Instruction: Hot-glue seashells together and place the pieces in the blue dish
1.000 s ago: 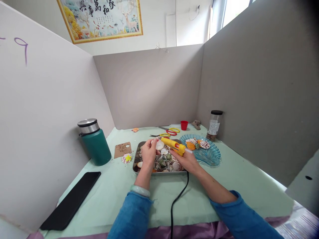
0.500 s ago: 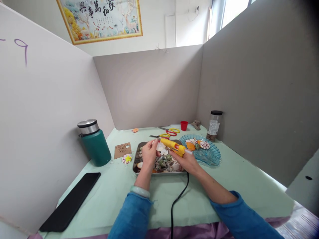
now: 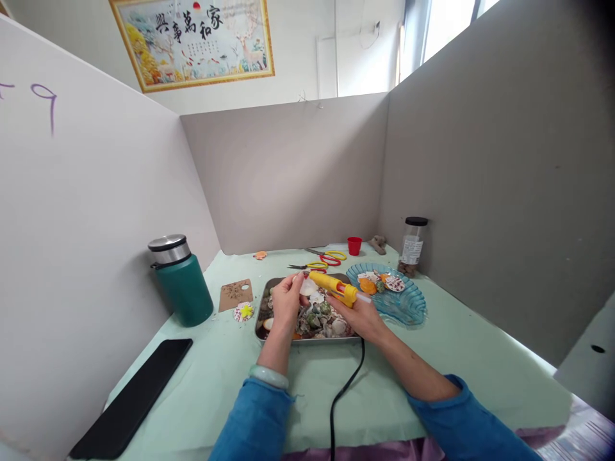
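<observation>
Here, my left grip [image 3: 287, 298] is pinching a white shell [image 3: 308, 287], and my right grip [image 3: 353, 312] is firmly holding the yellow glue gun [image 3: 334, 286], its nozzle pointing toward the left grip. Below both, the tray [image 3: 327, 340] is lying. Good gluing is demanding steady aim, clear of skin.

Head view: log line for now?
right hand: grips glue gun | left hand: at gun's front, hold unclear | below: shells in tray
</observation>
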{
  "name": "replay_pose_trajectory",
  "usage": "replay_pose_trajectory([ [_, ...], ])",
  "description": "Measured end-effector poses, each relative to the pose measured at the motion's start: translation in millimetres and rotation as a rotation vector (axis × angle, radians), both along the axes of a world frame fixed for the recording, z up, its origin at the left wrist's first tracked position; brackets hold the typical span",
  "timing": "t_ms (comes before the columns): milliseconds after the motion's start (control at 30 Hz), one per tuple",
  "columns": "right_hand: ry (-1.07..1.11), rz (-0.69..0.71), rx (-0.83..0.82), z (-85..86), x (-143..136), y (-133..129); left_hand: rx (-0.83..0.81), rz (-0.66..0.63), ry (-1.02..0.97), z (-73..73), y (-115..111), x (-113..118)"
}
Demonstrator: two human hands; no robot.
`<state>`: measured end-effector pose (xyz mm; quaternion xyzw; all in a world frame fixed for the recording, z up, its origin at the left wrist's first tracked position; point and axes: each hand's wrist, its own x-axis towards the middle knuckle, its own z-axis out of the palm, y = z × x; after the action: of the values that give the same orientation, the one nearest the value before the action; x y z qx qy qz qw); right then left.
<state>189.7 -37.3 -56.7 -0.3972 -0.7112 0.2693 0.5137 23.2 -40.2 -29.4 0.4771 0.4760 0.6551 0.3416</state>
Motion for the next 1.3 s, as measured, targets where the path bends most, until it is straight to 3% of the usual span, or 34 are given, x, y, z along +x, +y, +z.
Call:
replay_pose_trajectory([
  [267, 0.035, -0.002, 0.029, -2.1, -0.2, 2.2, -0.004, -0.080, -0.079, 0.2, 0.6, 0.9],
  [567, 0.015, 0.016, 0.024, 2.0, -0.6, -0.5, 0.047, 0.136, 0.199, -5.0, 4.8, -2.7],
  [1100, -0.011, 0.008, 0.043, 0.9, 0.5, -0.2, 0.085, 0.303, 0.432, -0.7, -2.0, -3.5],
  [1300, -0.019, 0.013, 0.065, 1.0, 1.1, 0.1, 0.182, 0.351, 0.500, -2.9, -1.8, -6.0],
])
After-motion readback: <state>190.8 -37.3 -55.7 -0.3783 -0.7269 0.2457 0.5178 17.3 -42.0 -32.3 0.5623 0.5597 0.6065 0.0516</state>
